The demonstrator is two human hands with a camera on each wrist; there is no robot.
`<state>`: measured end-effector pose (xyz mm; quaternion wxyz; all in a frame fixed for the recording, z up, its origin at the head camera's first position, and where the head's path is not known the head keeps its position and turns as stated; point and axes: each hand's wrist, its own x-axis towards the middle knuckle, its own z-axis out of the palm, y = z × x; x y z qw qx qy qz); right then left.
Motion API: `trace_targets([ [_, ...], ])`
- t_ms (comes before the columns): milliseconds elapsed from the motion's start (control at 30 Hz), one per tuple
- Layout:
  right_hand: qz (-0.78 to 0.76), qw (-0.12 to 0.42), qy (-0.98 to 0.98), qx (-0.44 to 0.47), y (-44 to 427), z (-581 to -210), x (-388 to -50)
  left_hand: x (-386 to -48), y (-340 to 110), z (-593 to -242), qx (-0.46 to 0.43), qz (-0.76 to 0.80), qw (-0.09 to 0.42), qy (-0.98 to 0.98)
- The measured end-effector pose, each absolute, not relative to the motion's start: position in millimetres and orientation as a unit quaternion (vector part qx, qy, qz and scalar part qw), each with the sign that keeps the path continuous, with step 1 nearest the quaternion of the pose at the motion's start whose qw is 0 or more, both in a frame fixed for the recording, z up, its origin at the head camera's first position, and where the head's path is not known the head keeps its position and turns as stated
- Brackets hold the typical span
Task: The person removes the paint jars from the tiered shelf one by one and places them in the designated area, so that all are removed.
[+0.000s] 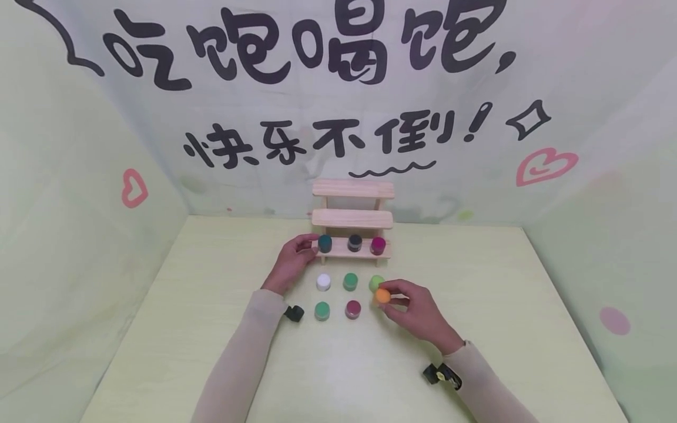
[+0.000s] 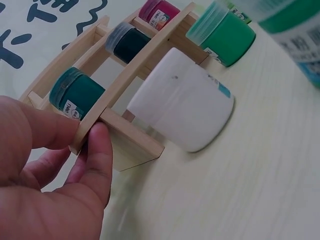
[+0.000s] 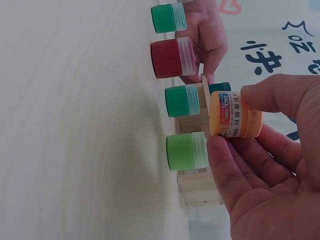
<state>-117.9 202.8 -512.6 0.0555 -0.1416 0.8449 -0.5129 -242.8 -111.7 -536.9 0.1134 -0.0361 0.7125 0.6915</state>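
My right hand [image 1: 420,311] pinches an orange paint jar [image 3: 235,115] between thumb and fingers, held above the table close to a light green jar [image 3: 186,151]. With thumb and fingers, my left hand [image 2: 55,165] grips the left end of the lowest board of a small wooden stepped rack [image 1: 352,218]. On that board stand a teal jar [image 2: 77,92], a black-looking jar [image 1: 355,242] and a magenta jar [image 1: 378,245]. In front of the rack are a white jar [image 2: 182,100], a green jar [image 1: 351,281], another green jar [image 1: 322,310] and a dark red jar [image 1: 353,309].
The rack's two upper boards [image 1: 353,188] hold no jars. A pale table [image 1: 338,376] lies under everything. Behind it hangs a white cloth [image 1: 254,194] with black lettering and hearts, and similar cloth walls flank both sides. Each wrist carries a small black device [image 1: 295,313].
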Motion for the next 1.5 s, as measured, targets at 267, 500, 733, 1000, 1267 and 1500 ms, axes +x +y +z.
trace_targets([
  [267, -0.509, 0.072, 0.845, -0.146, 205.7, -517.7, -116.6, -245.6, -113.6, -539.6, -0.037, 0.695, 0.114, 0.709],
  [500, -0.475, 0.098, 0.864, -0.135, 205.5, -523.8, -114.1, -245.4, -114.4, -540.3, -0.041, 0.689, 0.121, 0.714],
  [733, -0.451, 0.094, 0.875, -0.150, 205.6, -527.2, -115.0, -245.9, -115.6, -540.3, -0.035, 0.693, 0.121, 0.710],
  [1000, -0.450, 0.095, 0.875, -0.150, 207.9, -527.0, -116.4, -246.7, -116.2, -541.0, -0.041, 0.700, 0.120, 0.703],
  [1267, -0.467, 0.067, 0.867, -0.159, 210.8, -516.9, -120.6, -248.2, -113.8, -541.7, -0.043, 0.695, 0.122, 0.707],
  [1500, -0.459, 0.027, 0.870, -0.179, 211.2, -508.3, -132.5, -248.1, -113.6, -539.8, -0.043, 0.697, 0.124, 0.705],
])
